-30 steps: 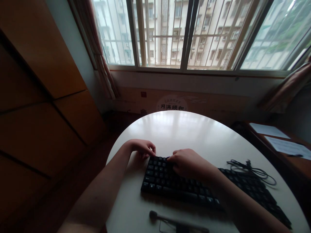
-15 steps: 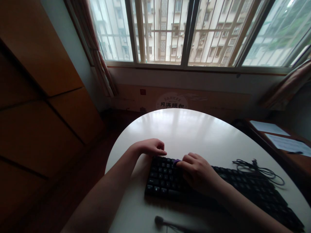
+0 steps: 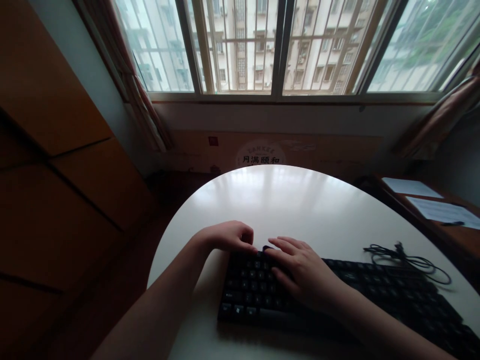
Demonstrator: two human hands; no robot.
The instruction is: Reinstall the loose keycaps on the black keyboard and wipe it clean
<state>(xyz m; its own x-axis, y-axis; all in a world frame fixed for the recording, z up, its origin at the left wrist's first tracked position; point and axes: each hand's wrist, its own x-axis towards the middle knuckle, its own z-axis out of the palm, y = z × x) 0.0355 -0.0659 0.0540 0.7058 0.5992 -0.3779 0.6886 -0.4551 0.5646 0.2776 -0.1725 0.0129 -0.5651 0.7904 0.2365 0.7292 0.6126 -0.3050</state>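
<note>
A black keyboard (image 3: 258, 286) lies on the white round table (image 3: 221, 200). My left hand (image 3: 227, 236) is bent over its far left corner, fingers curled and thumb laid along the back edge. Over the upper left keys is my right hand (image 3: 300, 265), its index fingertip on a small dark purple piece (image 3: 267, 248) at the top row. The piece is mostly covered, so its kind is unclear. The other fingers of that hand are partly spread, and the thumb is over the keys.
A coiled black cable (image 3: 408, 260) lies beyond the keyboard on the right. Papers (image 3: 442, 212) and a pen (image 3: 453, 223) are on a brown desk (image 3: 393, 195) at the right. Wooden cabinet doors (image 3: 67, 210) stand at the left, with a barred window (image 3: 277, 50) ahead.
The right hand's fingers have spread and reached toward the keyboard's back edge with the purple piece. The left thumb has come down along that edge. The view shifted, and a small brush left it.
</note>
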